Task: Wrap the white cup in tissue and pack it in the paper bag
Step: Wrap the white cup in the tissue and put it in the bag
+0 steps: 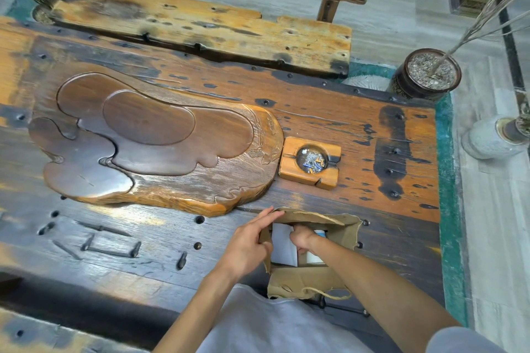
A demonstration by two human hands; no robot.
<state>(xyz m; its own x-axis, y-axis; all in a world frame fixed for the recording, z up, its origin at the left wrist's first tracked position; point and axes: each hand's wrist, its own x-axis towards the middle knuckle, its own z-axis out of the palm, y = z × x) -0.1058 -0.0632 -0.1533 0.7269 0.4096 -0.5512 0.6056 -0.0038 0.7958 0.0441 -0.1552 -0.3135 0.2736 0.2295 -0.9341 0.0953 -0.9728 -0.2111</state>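
Observation:
A brown paper bag (pixel 348 231) stands open on the dark wooden table (pixel 143 238) near its front edge. My left hand (pixel 248 243) grips the bag's left rim and holds the mouth apart. My right hand (pixel 304 238) reaches down inside the bag, fingers curled among white tissue (pixel 282 246). A white object with a bit of blue (pixel 317 258) shows beside that hand; the cup itself is mostly hidden, and I cannot tell whether the fingers hold it. A twine handle (pixel 329 294) hangs from the bag's near side.
A large carved wooden tea tray (pixel 160 140) lies beyond the bag to the left. A square wooden ashtray (pixel 311 162) holding butts sits just behind the bag. A wooden bench (pixel 200 28) runs along the far side. Plant pots (pixel 427 74) stand on the floor at right.

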